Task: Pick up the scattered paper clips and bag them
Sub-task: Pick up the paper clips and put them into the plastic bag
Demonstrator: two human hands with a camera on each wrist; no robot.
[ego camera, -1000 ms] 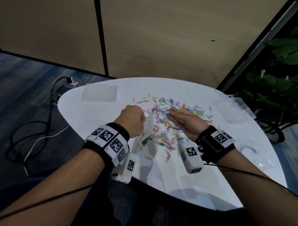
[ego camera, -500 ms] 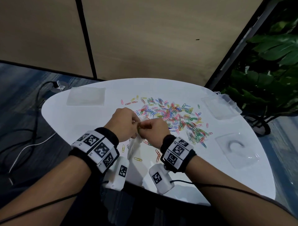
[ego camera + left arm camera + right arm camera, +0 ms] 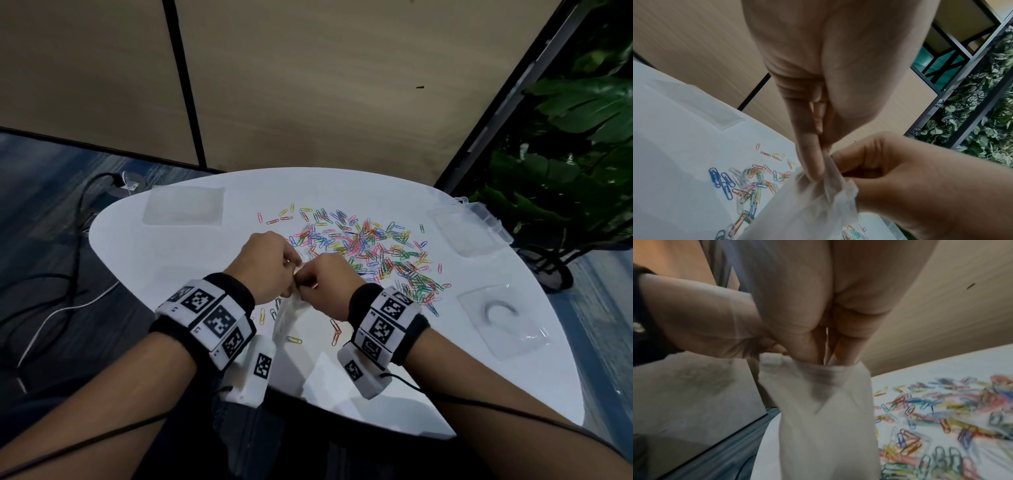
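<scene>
A heap of coloured paper clips (image 3: pixel 370 253) lies spread over the middle of the white table (image 3: pixel 205 260). Over the table's near side my left hand (image 3: pixel 291 274) pinches the rim of a small clear bag (image 3: pixel 287 315), which hangs below it. In the left wrist view its thumb and fingers (image 3: pixel 807 162) squeeze the bag (image 3: pixel 807 211) at the top. My right hand (image 3: pixel 822 356) has its bunched fingertips pushed into the mouth of the bag (image 3: pixel 818 418), with a hint of orange clip between them. The bag's contents are hidden.
A flat clear bag (image 3: pixel 183 210) lies at the back left, a clear lidded box (image 3: pixel 469 229) at the right and a clear plastic sheet (image 3: pixel 500 318) near the right edge. A few loose clips (image 3: pixel 335 332) lie beside the bag. Cables (image 3: pixel 68 240) run on the floor to the left, and a plant (image 3: pixel 565 171) stands to the right.
My right hand left the clip heap, came across to the left hand and now has its fingertips in the bag's mouth. The left hand kept holding the bag.
</scene>
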